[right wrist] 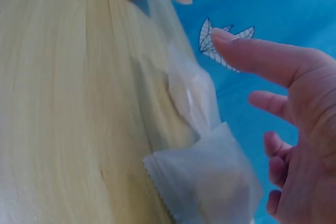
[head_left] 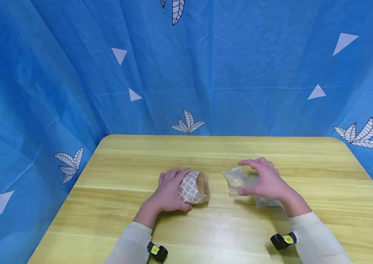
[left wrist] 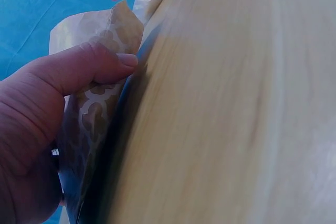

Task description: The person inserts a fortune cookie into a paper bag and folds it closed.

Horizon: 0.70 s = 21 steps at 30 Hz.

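In the head view my left hand [head_left: 169, 192] grips a brown paper bag [head_left: 191, 189] with a white lattice pattern. The bag lies on its side on the table, its mouth facing right. In the left wrist view the thumb presses along the bag near its mouth. To the right, my right hand [head_left: 267, 183] is spread over two small translucent packets, thumb and fingers apart. One packet [head_left: 235, 178] with something pale inside lies between thumb and forefinger. The other packet [head_left: 265, 202] is partly hidden under the hand. The right wrist view shows a serrated-edged packet [right wrist: 210, 177] below the fingers.
Both hands work over a light wood-grain table [head_left: 226, 234]. A blue curtain [head_left: 239, 73] with white leaves and triangles hangs behind and beside it. A small black device [head_left: 283, 240] is strapped at each wrist.
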Available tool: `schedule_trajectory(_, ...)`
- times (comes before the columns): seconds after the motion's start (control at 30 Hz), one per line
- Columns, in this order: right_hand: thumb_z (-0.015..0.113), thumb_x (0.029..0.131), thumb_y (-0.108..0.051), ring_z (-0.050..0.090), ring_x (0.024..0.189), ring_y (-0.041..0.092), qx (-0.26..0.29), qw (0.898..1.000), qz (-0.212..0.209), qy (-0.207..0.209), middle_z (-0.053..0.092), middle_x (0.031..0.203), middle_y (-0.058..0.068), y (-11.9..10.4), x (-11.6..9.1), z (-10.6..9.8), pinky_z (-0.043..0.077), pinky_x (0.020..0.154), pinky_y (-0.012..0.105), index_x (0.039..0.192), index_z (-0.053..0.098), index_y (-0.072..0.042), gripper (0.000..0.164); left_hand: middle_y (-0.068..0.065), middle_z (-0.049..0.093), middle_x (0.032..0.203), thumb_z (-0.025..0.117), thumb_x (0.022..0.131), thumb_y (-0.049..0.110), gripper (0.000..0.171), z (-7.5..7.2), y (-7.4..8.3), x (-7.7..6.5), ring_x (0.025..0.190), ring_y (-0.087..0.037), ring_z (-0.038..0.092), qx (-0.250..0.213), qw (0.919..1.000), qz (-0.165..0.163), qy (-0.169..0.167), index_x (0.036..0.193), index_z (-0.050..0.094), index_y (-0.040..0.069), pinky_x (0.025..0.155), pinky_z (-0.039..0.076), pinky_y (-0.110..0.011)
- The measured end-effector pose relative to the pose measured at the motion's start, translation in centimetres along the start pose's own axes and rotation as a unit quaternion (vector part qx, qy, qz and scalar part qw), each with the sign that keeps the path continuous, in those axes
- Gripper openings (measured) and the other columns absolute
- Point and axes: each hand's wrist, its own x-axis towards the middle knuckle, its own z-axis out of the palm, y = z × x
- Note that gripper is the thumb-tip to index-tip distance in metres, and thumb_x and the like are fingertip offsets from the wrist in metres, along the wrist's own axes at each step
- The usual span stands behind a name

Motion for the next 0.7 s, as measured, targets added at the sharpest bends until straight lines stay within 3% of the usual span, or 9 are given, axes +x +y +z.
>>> schedule_trajectory(0.27, 0.095, 0.056, -0.046, 0.038, 0.105, 0.034, -0.035, 0.998, 0.037, -0.044, 0.046, 0.117, 0.014, 1.3, 0.8, 0.3, 0.031, 0.08, 0.051, 0.144, 0.053, -0.022, 0.101, -0.008, 0.039, 0.145, 0.091, 0.055, 0.043, 0.12, 0.0, 0.2, 0.0, 0.138, -0.026, 0.029, -0.002, 1.0, 0.003, -0.003, 0.157, 0.031, 0.023, 0.113, 0.004, -0.062)
schedule_trajectory(0.7, 0.097, 0.049, -0.05, 0.041, 0.101, 0.032, -0.046, 0.997, 0.029, -0.055, 0.047, 0.114, 0.012, 2.5, 1.4, 1.2, 0.032, 0.074, 0.045, 0.146, 0.052, -0.024, 0.11, -0.006, 0.039, 0.145, 0.092, 0.055, 0.045, 0.121, 0.2, 0.3, 0.0, 0.138, -0.026, 0.029, 0.008, 1.0, 0.0, -0.004, 0.157, 0.031, 0.024, 0.114, 0.004, -0.06)
